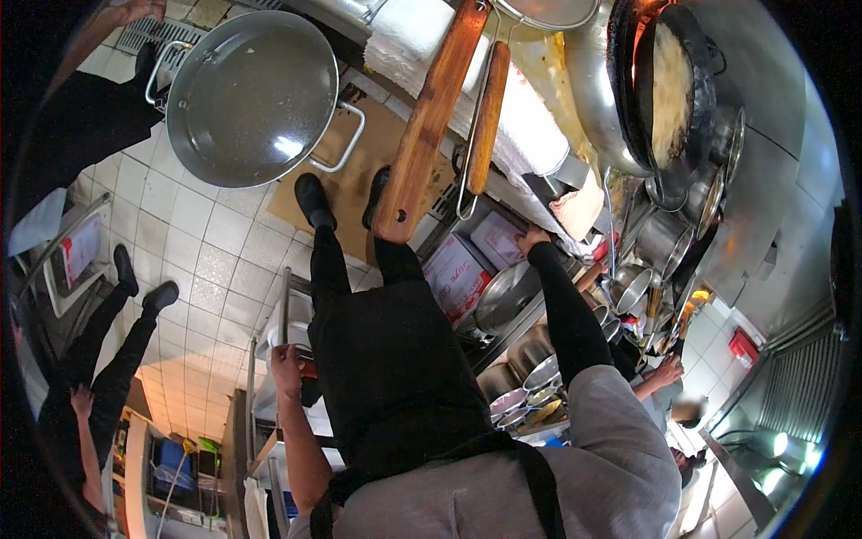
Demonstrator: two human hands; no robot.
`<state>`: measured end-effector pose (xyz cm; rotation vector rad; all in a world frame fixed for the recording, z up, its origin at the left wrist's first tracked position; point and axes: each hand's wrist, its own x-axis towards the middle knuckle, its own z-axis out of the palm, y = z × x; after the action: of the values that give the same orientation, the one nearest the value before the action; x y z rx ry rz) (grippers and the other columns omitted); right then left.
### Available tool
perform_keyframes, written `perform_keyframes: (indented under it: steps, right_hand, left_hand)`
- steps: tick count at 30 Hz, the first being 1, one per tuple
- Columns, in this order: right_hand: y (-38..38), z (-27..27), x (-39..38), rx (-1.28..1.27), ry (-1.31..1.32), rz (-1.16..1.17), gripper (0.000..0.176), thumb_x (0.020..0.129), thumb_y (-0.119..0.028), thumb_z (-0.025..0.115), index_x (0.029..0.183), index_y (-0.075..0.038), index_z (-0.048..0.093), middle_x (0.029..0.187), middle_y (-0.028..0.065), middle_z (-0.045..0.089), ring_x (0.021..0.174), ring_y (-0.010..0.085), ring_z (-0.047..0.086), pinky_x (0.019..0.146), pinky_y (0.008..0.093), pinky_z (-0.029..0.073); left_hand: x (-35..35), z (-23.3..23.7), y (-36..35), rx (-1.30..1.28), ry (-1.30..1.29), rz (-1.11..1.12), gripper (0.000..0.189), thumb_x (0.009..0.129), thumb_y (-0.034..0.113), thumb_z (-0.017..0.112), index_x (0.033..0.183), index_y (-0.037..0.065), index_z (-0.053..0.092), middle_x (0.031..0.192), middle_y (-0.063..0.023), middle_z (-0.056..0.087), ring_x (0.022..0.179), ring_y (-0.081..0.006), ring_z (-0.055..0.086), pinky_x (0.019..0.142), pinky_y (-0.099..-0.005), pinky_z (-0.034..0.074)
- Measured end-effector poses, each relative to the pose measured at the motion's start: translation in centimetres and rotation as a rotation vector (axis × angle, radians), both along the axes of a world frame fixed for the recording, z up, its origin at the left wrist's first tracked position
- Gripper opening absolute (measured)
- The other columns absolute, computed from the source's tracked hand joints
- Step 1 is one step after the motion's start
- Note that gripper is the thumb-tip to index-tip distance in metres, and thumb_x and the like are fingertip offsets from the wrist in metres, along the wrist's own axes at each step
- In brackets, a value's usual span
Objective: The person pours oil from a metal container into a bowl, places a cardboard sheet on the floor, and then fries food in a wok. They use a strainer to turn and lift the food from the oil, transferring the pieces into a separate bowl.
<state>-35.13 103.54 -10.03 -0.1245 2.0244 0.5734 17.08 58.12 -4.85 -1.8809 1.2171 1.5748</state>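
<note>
The view is upside down, with the tiled floor at the top. I cannot pick out my left hand or my right hand with certainty. A bare hand and forearm shows at the top left edge, beside the handle of a large steel pan; whose hand it is cannot be told. Two wooden handles hang in from the top middle: a long paddle handle and a wire skimmer's handle. Whatever holds them is out of frame.
A co-worker in a grey shirt and black apron stands with one hand on the counter and the other on a rail. A wok over flame is top right. Steel bowls crowd the shelves. Another person stands left.
</note>
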Motion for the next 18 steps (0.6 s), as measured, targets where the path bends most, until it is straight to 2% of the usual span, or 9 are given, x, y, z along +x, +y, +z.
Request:
perform_keyframes:
  steps: [3, 12, 18]
  right_hand:
    - [0.3, 0.0, -0.1, -0.063, 0.031, -0.064, 0.082, 0.084, -0.048, 0.06, 0.142, 0.005, 0.036, 0.142, 0.0296, 0.043, 0.134, 0.0417, 0.04, 0.113, 0.0423, 0.032]
    - [0.2, 0.0, -0.6, 0.019, -0.044, -0.095, 0.078, 0.087, -0.05, 0.054, 0.14, 0.005, 0.038, 0.14, 0.0303, 0.044, 0.131, 0.04, 0.044, 0.111, 0.0422, 0.035]
    - [1.5, -1.0, -0.6, 0.055, -0.097, -0.024, 0.078, 0.088, -0.049, 0.049, 0.142, 0.006, 0.034, 0.14, 0.0307, 0.044, 0.129, 0.041, 0.047, 0.11, 0.0435, 0.035]
  left_hand:
    - [0.2, -0.3, 0.3, -0.026, 0.007, 0.004, 0.021, 0.095, 0.018, 0.059, 0.105, 0.0, 0.057, 0.082, -0.006, 0.061, 0.07, -0.0128, 0.059, 0.056, -0.026, 0.05]
    - [0.8, -0.8, 0.1, 0.001, 0.029, 0.008, 0.019, 0.094, 0.018, 0.06, 0.104, 0.001, 0.058, 0.082, -0.0053, 0.061, 0.071, -0.0125, 0.059, 0.057, -0.0265, 0.051]
    - [0.1, -0.4, 0.0, 0.0, 0.002, 0.037, 0.019, 0.095, 0.016, 0.059, 0.106, 0.001, 0.057, 0.086, -0.0066, 0.062, 0.073, -0.0135, 0.059, 0.056, -0.0262, 0.05]
